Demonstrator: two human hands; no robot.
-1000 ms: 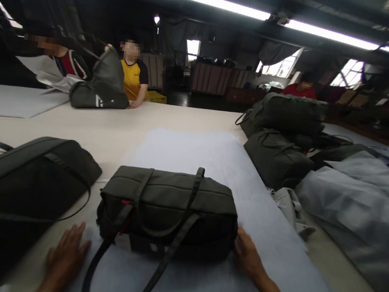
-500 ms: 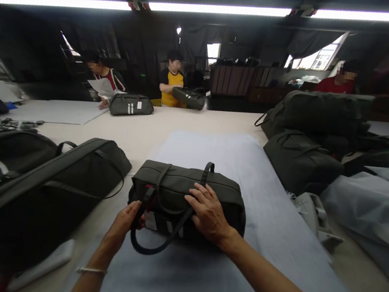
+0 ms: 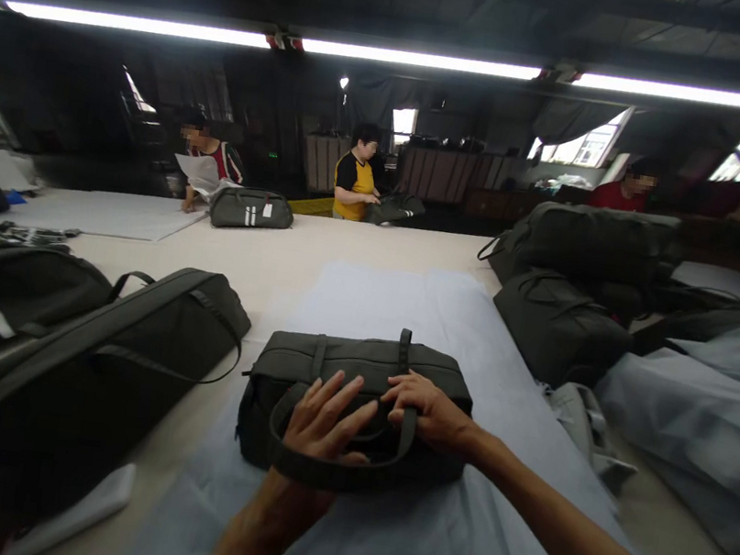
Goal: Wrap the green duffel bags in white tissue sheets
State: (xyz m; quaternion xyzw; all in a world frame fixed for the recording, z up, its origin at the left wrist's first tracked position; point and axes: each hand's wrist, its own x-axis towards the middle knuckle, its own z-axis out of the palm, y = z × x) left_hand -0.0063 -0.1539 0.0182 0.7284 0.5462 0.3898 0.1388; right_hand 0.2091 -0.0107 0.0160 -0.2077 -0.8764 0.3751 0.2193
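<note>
Spreading fingers wide, left hand (image 3: 322, 419) is crossing dark bag (image 3: 274, 358), right hand (image 3: 428, 409) is curling fingers near its top, grip unclear.

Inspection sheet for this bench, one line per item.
Surface: pale table, bluish sheet under the bag, wrinkled.
Job's things: dark bag, front handle looping forward.
Clutter: long dark bag to the left; bag pile and translucent sheeting to the right.
Grippers: bare hands; left hand fingers spread, within handle loop; right hand at bag, grip unclear.
Cables: nothing seen.
Surroundings: people beyond table, strip lights overhead.
</note>
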